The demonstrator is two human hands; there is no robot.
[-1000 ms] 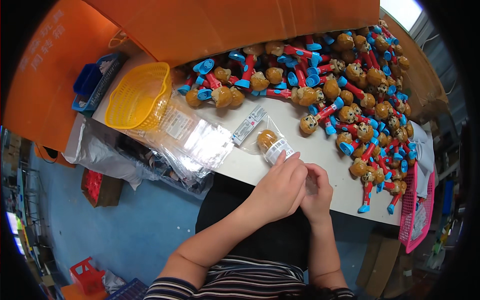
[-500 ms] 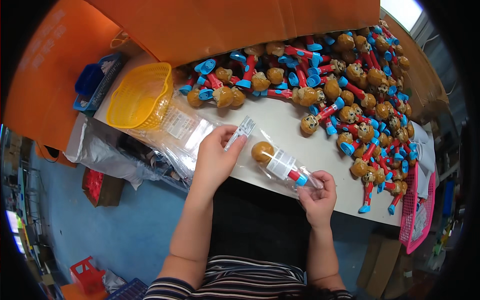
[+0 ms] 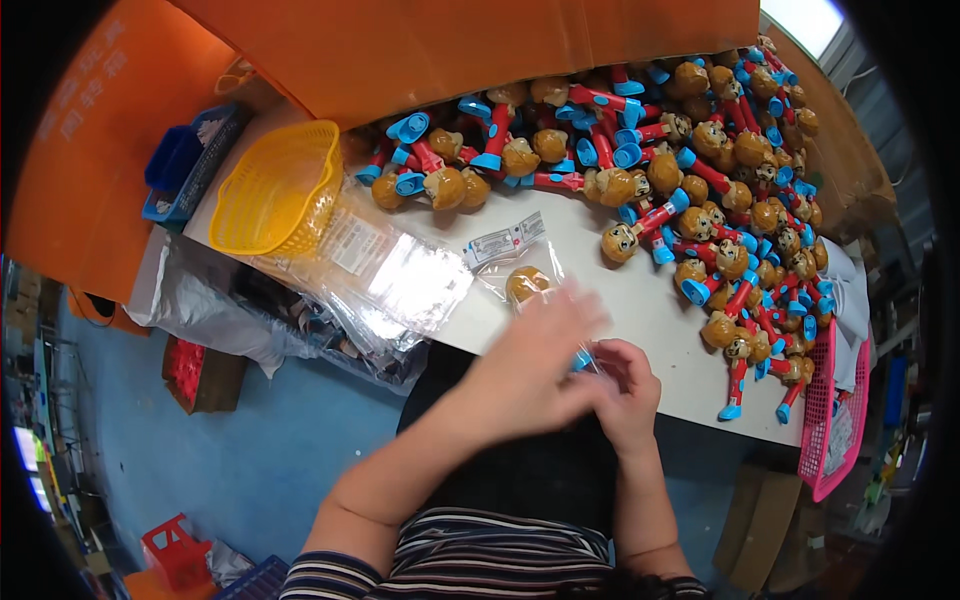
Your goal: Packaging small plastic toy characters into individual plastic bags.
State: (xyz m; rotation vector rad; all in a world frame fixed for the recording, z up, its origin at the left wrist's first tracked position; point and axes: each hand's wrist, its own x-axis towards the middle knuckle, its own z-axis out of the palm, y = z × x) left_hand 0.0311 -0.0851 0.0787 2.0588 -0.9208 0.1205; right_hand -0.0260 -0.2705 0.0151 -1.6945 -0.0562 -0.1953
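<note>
A toy figure [image 3: 527,284] with a round brown head lies inside a clear plastic bag [image 3: 553,262] at the table's front edge. The bag's printed strip [image 3: 505,240] points away from me. Near the figure's blue foot end, my right hand [image 3: 628,395] is closed on the bag's near end. My left hand [image 3: 535,365] reaches across the bagged figure and covers most of its body. Its fingers are smeared by motion, and I cannot tell whether they press on the bag.
Many loose figures [image 3: 720,190] with red bodies and blue feet are heaped at the back and right, below an orange panel [image 3: 480,50]. To the left are a yellow basket [image 3: 275,190] and flat clear bags [image 3: 410,285]. A pink basket [image 3: 830,420] stands at the right edge.
My left hand has let go of the bag's printed strip and swung right and nearer, over the figure. My right hand keeps its hold on the near end.
</note>
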